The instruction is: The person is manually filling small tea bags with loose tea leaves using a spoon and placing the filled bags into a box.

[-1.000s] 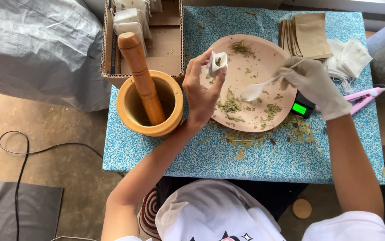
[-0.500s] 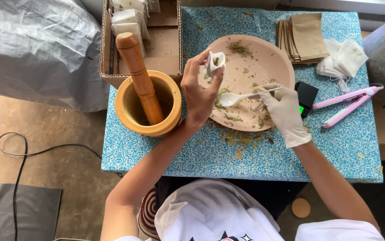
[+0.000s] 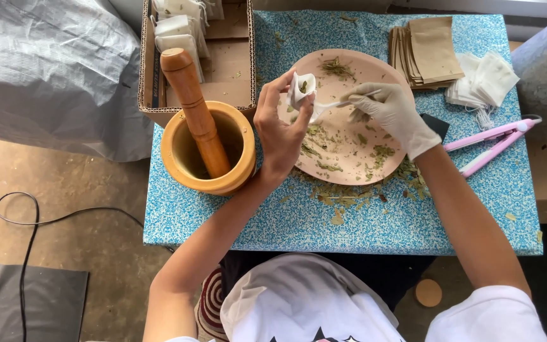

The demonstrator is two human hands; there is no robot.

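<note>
White filter paper forms the small sachet (image 3: 301,90), pinched mouth-up by the bare left hand (image 3: 279,130) over the pink plate (image 3: 384,76). A white plastic spoon (image 3: 330,106) is gripped by the gloved right hand (image 3: 392,114), its long axis lying left-right, bowl just right of the sachet. Dried crushed leaves (image 3: 343,201) are scattered on the speckled blue tabletop (image 3: 476,209).
</note>
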